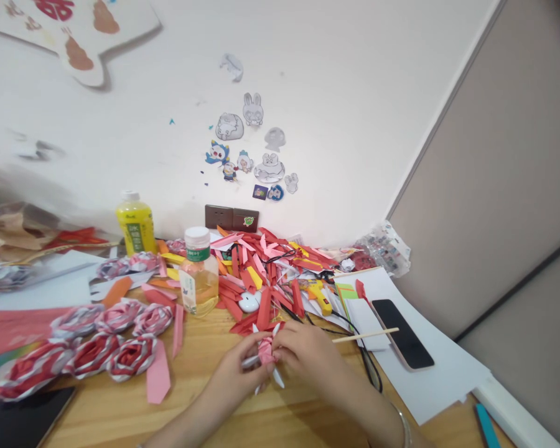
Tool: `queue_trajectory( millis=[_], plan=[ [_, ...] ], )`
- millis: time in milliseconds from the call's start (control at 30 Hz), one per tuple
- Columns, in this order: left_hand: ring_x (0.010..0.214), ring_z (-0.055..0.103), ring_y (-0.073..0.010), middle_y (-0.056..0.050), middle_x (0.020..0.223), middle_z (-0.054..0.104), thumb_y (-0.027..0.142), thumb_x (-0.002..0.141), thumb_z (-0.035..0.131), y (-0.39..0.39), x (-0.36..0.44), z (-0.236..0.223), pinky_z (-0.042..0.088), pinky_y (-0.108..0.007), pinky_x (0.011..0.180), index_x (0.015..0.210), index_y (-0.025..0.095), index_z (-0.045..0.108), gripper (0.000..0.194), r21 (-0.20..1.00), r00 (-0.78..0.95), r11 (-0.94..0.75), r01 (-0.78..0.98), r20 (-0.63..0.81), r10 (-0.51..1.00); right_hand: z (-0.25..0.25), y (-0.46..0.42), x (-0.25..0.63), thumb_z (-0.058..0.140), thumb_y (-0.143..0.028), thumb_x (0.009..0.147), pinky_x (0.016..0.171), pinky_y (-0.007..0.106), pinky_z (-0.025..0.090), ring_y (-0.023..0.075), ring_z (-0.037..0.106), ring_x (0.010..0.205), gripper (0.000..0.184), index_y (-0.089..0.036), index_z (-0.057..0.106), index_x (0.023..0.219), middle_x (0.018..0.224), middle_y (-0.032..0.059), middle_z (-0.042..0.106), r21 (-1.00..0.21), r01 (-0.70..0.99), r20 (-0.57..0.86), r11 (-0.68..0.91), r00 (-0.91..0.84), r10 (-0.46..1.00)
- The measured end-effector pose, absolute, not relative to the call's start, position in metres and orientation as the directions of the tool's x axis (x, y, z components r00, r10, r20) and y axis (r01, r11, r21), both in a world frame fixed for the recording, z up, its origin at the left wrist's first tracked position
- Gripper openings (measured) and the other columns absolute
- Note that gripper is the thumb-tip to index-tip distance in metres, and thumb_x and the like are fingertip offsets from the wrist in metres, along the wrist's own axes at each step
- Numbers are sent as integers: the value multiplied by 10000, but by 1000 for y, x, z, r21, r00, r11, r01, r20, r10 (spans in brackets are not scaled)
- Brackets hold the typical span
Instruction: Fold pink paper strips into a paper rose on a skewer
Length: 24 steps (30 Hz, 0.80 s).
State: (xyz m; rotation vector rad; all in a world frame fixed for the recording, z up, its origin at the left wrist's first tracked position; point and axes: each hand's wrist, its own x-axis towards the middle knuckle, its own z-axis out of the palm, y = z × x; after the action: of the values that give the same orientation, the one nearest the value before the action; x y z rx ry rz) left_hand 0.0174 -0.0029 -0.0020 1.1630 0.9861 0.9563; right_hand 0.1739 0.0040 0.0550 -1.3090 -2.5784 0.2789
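Both my hands meet low in the middle of the wooden table. My left hand and my right hand are closed together around a small folded piece of pink and white paper. White points of it stick out above and below my fingers. Several finished red and white paper roses lie in rows to the left. A heap of folded red, pink and yellow paper strips fills the table's far middle.
A clear bottle with a white cap and a yellow bottle stand behind the roses. A black phone and a wooden stick lie on white sheets at right. A yellow glue gun lies among the strips. Another dark device lies at bottom left.
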Motion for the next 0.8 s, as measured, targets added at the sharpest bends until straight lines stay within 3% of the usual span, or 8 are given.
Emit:
queue_trajectory(
  millis=[200, 400, 533, 800],
  plan=[
    [679, 594, -173, -37, 823, 619, 417, 553, 732, -3, 18, -3, 450, -242, 570, 1000, 152, 542, 553, 987, 292, 140, -75, -113, 950, 55, 0, 174, 574, -115, 788, 685, 197, 369, 116, 554, 783, 93, -179, 634, 758, 798, -7, 610, -509, 718, 159, 475, -464, 872],
    [595, 544, -125, -20, 792, 592, 447, 562, 729, -3, 18, -4, 418, -221, 531, 1004, 158, 527, 566, 988, 314, 137, -75, -107, 943, 57, -2, 172, 606, -105, 757, 661, 189, 373, 108, 547, 750, 101, -170, 617, 681, 766, -16, 584, -617, 684, 126, 390, -403, 906],
    [563, 517, -106, -11, 780, 583, 494, 552, 726, -3, 18, -4, 403, -215, 521, 1000, 167, 519, 592, 983, 319, 154, -99, -115, 941, 57, -1, 173, 613, -104, 769, 680, 184, 379, 107, 546, 771, 88, -171, 623, 713, 798, -9, 575, -601, 682, 133, 416, -429, 894],
    [569, 522, -108, -26, 802, 593, 495, 558, 728, -3, 18, -3, 391, -210, 509, 1014, 158, 523, 602, 980, 311, 155, -126, -109, 944, 61, -2, 176, 548, -181, 828, 687, 212, 356, 142, 558, 813, 86, -198, 625, 861, 870, 9, 635, -450, 761, 72, 468, -491, 868]
  ],
)
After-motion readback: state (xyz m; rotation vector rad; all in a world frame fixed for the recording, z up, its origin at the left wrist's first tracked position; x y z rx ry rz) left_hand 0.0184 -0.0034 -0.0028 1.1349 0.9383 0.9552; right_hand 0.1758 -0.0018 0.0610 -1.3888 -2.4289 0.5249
